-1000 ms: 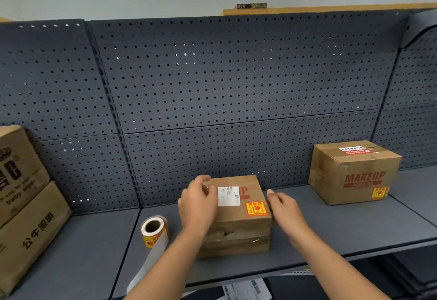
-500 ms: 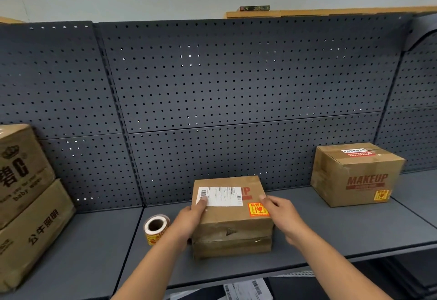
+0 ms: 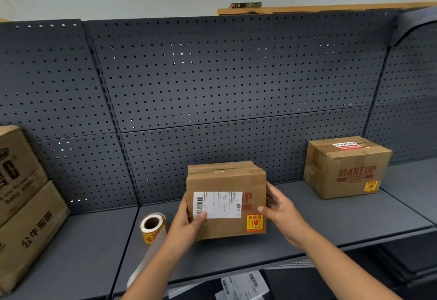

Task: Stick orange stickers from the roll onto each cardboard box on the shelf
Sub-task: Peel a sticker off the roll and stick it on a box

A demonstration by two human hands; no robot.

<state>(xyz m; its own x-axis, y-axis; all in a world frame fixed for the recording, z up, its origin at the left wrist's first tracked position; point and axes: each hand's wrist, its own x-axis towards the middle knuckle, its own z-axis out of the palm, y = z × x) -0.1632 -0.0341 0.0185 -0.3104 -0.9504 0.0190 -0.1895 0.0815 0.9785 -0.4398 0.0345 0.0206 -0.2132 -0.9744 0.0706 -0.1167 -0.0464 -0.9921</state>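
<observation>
Both hands clasped the middle box (image 3: 227, 201) on the shelf (image 3: 331, 224), left hand (image 3: 186, 225) and right hand (image 3: 282, 213) holding its sides, orange sticker (image 3: 254, 223) already on its front. Next, probably, the sticker roll (image 3: 151, 227) just left, and the unstickered boxes far left.

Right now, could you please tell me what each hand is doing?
Left hand: gripping the middle box.
Right hand: gripping the same box.
</observation>
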